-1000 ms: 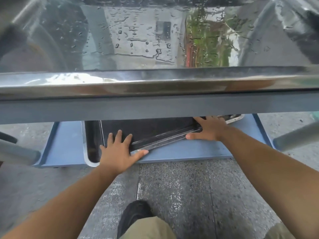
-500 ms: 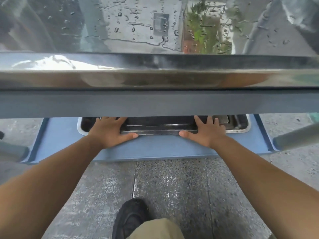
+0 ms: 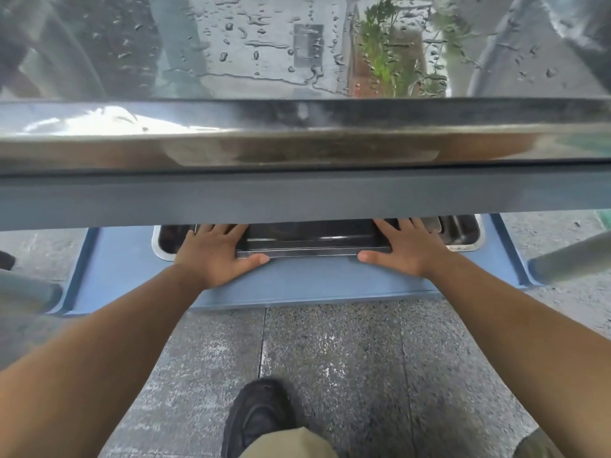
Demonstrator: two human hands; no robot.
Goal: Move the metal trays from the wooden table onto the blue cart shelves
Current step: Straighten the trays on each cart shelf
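Observation:
A dark metal tray (image 3: 312, 241) lies on the blue cart's lower shelf (image 3: 314, 279), nested on a shinier silver tray (image 3: 463, 234) whose rim shows at both sides. My left hand (image 3: 215, 252) rests flat on the dark tray's left front corner, thumb along its front edge. My right hand (image 3: 405, 247) lies flat on the right front corner the same way. Most of both trays is hidden under the upper shelf. A wet shiny tray (image 3: 297, 133) fills the blue cart's upper shelf (image 3: 297, 200).
Grey cart posts (image 3: 572, 262) stand at the right and left (image 3: 26, 292) of the lower shelf. Speckled stone floor (image 3: 330, 358) lies below, with my black shoe (image 3: 261, 414) near the cart's front edge.
The dark tray has turned from skewed to square and slid further back under the upper shelf. Both hands moved forward with it, the left one from the left front to the tray's corner.

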